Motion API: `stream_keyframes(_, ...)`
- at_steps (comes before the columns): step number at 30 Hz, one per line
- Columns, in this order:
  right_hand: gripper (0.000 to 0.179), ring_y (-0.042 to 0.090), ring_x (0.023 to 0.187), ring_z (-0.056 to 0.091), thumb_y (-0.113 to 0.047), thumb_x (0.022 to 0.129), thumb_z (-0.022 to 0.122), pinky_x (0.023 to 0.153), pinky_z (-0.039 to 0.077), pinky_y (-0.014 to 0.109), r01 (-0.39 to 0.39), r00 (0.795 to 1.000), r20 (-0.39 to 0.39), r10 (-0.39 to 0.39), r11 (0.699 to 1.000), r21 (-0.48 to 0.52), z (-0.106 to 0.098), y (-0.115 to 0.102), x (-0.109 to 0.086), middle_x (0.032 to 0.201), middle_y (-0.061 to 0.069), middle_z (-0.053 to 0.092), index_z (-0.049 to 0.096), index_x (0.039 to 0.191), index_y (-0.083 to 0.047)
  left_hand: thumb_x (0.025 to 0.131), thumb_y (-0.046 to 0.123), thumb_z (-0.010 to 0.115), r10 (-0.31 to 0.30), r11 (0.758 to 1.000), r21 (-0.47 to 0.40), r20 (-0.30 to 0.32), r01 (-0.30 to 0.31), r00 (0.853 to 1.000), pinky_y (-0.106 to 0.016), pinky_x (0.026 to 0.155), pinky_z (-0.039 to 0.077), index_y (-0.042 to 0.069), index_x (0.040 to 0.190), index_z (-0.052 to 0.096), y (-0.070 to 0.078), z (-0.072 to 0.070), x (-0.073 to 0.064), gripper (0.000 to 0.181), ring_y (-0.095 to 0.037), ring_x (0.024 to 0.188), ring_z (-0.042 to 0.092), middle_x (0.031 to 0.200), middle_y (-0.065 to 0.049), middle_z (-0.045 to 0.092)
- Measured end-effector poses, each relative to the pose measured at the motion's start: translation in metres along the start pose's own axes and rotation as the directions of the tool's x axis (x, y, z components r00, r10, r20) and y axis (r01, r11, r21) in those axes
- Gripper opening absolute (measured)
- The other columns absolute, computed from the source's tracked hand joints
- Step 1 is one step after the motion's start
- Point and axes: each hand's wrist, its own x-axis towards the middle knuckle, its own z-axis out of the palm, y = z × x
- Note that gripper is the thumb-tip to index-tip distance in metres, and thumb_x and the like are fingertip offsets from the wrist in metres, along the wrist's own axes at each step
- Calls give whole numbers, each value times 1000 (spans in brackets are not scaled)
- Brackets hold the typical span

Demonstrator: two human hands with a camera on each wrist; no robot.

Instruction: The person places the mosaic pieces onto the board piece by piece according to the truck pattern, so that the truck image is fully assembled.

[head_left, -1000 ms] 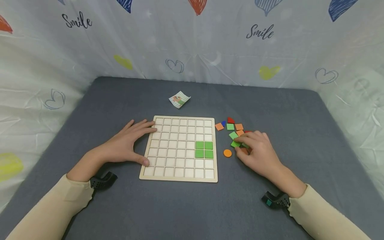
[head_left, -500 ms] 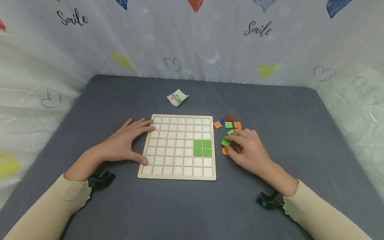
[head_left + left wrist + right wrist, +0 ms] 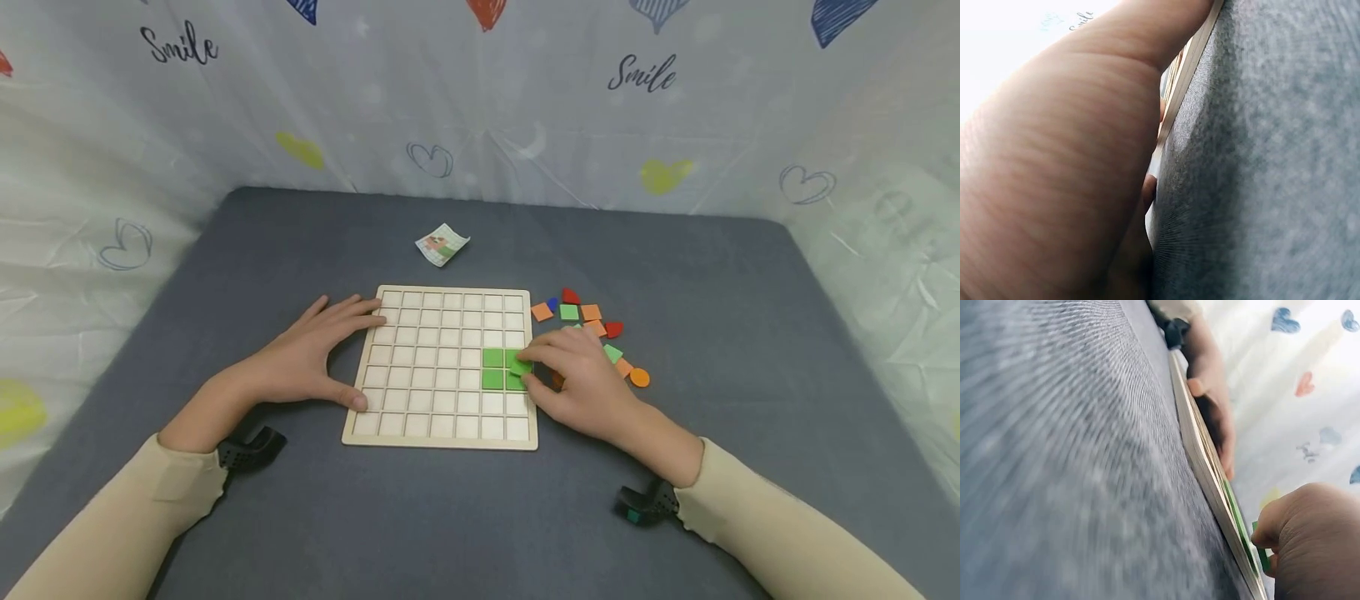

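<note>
The grid board (image 3: 427,337) lies flat, the left hand (image 3: 311,358) resting on its left edge, fingers spread. The right hand (image 3: 581,375), now away from the loose pieces (image 3: 591,312), pinches a green tile (image 3: 520,367) over the seated green squares (image 3: 492,357): picking up seems done, placing begun.

Grey tabletop (image 3: 465,517); behind it, a pale curtain (image 3: 420,92) printed with hearts (image 3: 664,177) and "Smile" lettering (image 3: 642,73)

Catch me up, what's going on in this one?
A person's right hand pinches a green tile above green squares at the right side of a gridded board. The left hand rests on the board's left edge. Loose coloured pieces lie on the table to the right, and a small printed card lies beyond the board.
</note>
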Motion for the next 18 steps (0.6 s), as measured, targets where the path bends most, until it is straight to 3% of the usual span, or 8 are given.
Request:
stream_keyframes(7,20,22,101,64,-12,92,83,84,45,43,45,999,24,-46,998,34,11,-7,14,108,0,78,84,112,-9,73,71,93,-5,1000,4,5,5,1000,-63,133,-6,20,170,41,1,1,0,121,-39,168,11,181,-6,23)
stream_keyframes(18,20,21,109,67,-12,95,79,98,48,46,50,995,80,-55,997,67,26,-16,27,110,-1,76,83,114,-10,71,71,94,-12,1000,-12,-3,12,1000,-61,134,0,17,169,42,3,1,2,124,-39,167,12,179,-8,25)
